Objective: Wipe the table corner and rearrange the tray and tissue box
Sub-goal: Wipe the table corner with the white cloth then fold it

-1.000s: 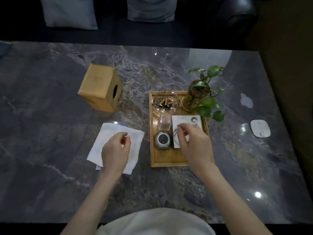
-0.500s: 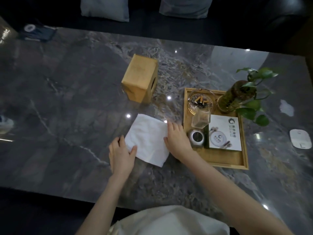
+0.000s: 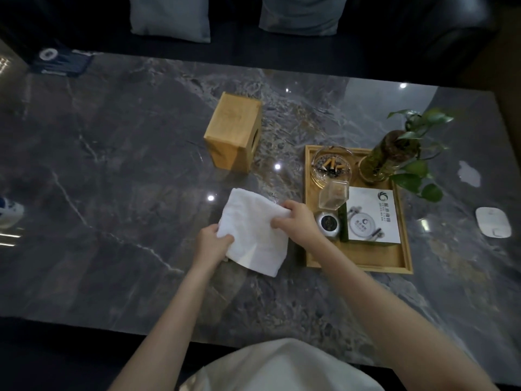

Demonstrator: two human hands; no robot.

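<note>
A white folded cloth (image 3: 253, 232), lying on the dark marble desk (image 3: 112, 193) beside the wooden tray (image 3: 358, 261), is gripped by left hand (image 3: 212, 244) and right hand (image 3: 298, 221) fingers; wiping apparently follows, the wooden tissue box (image 3: 231, 134) being untouched.

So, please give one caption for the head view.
Both hands, left and right, grip a white cloth between tissue box and tray.

Ashtray (image 3: 331, 167), potted plant (image 3: 394, 153), two cushions (image 3: 170, 16).
</note>
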